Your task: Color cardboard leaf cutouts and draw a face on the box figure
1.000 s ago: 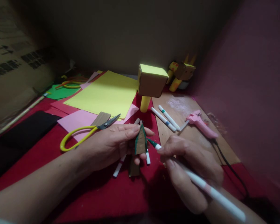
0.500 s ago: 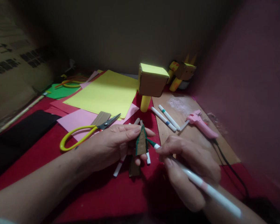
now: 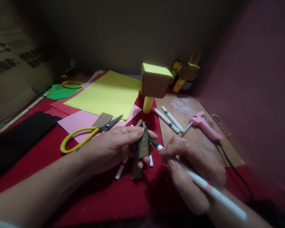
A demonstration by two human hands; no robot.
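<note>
A small pointed piece of cardboard [image 3: 144, 146], edged in dark green, is pinched upright in my left hand [image 3: 123, 144]. My right hand [image 3: 194, 172] grips a white marker [image 3: 204, 185] with a pink band. Its green tip meets the right edge of the cardboard. Beneath my left hand, another cardboard strip [image 3: 136, 172] and a white marker [image 3: 120, 171] lie partly hidden. Yellow-handled scissors [image 3: 79, 131] rest just left of my left hand, blades pointing away to the right.
Yellow paper sheets [image 3: 106, 93] lie over pink paper [image 3: 71, 123]. Behind my hands stands a cardboard box on a yellow tube [image 3: 156, 85]. On a board to the right are two markers [image 3: 172, 118] and a pink glue gun [image 3: 206, 125] with its cord. Cardboard animal figures [image 3: 186, 72] stand farther back.
The marker tip has shifted very slightly up along the cardboard's right edge. Both hands keep the same holds.
</note>
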